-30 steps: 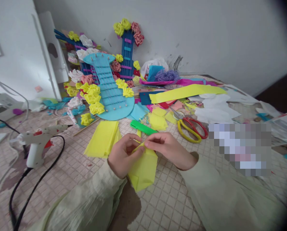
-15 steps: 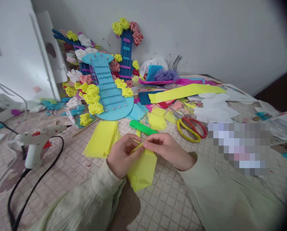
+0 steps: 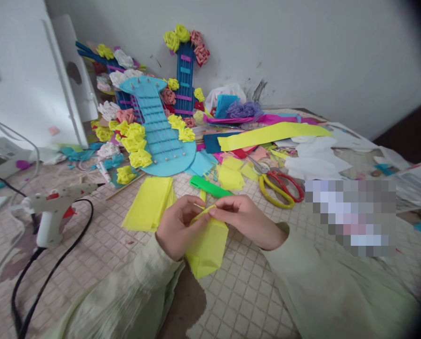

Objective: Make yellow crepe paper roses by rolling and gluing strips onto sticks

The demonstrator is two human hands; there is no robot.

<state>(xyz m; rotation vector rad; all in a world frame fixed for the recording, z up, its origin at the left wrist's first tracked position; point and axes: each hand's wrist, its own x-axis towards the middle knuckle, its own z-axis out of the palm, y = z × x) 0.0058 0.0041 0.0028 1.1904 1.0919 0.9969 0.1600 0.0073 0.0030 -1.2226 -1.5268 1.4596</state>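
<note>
A thin yellow paper sheet [image 3: 207, 249] hangs from both hands at the middle of the head view, its upper edge gathered between the fingertips. My left hand [image 3: 178, 226] is closed in a pinch on that edge, its thumb along the near side. Close beside it, my right hand [image 3: 247, 221] pinches the same edge with thumb and forefinger. Just beyond the fingers lies a green utility knife [image 3: 209, 187]. A stack of yellow paper sheets [image 3: 149, 202] rests left of my left hand. Scissors with yellow and red handles [image 3: 279, 190] lie beyond my right hand.
A white glue gun [image 3: 53, 212] with a black cord stands at left. Behind, a light-blue guitar-shaped board [image 3: 154, 127] bears yellow paper flowers. A long yellow paper strip [image 3: 274, 135], purple yarn [image 3: 244, 109] and white paper [image 3: 316, 160] lie at the back. The right side is blurred out.
The yellow sheet has shifted slightly left and up, with the fingertips still together on its upper edge. Everything on the table stays where it was.
</note>
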